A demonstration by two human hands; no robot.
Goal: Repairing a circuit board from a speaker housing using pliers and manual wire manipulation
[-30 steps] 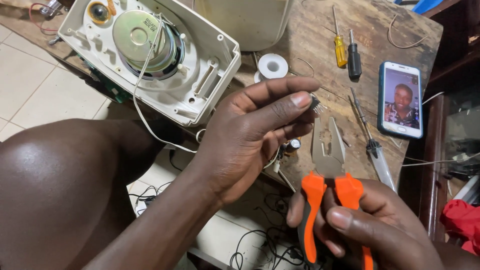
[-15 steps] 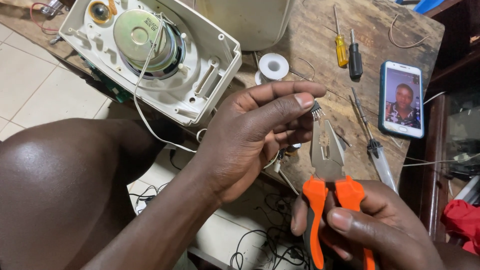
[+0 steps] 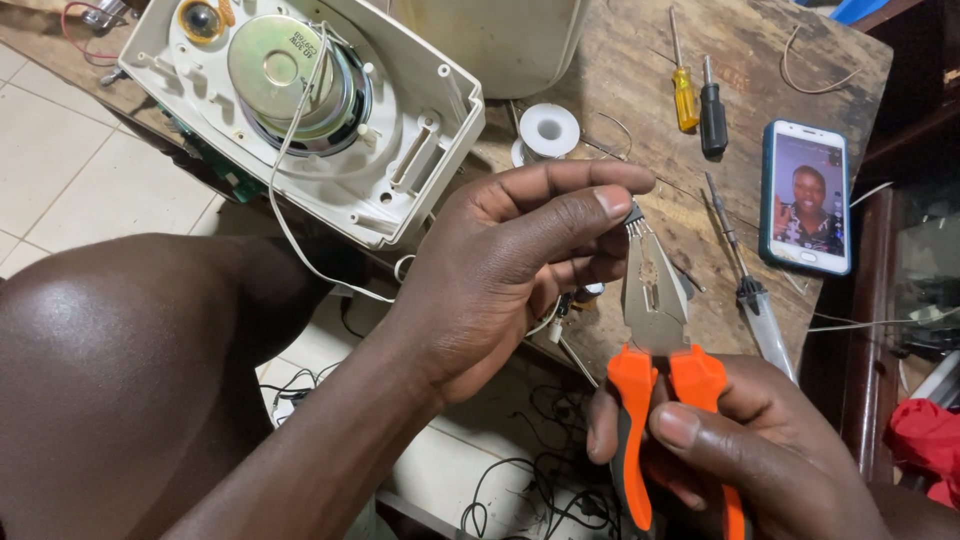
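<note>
Item: small dark electronic component with a row of thin metal legs point(image 3: 634, 217), held in the air above the near edge of the worn wooden tabletop point(image 3: 640, 90), not resting on it. Holder: left hand point(image 3: 500, 270), whose thumb and forefinger are pinched together on the component's body, the legs pointing down and toward the person. Tool: steel combination pliers with orange-and-grey handles point(image 3: 655, 330), gripped by the right hand point(image 3: 740, 450), whose fingers are wrapped shut around the handles. Key relation: the pliers' long axis runs nearly upright in view, from the handles at the bottom up to the nose, and the nose is placed directly beneath the component's legs, touching or just short of them; which cannot be told. The jaws appear nearly closed. The component thus lies straight ahead of the pliers' tip, on the same line, the left hand being the nearer to it. Also on the tabletop: an opened white plastic speaker housing with round metal driver point(image 3: 300, 90) at the far left corner, a white solder spool point(image 3: 549, 128), a yellow-handled screwdriver point(image 3: 684, 95), a black-handled screwdriver point(image 3: 712, 110), a smartphone with lit screen point(image 3: 806, 195) near the right edge.
</note>
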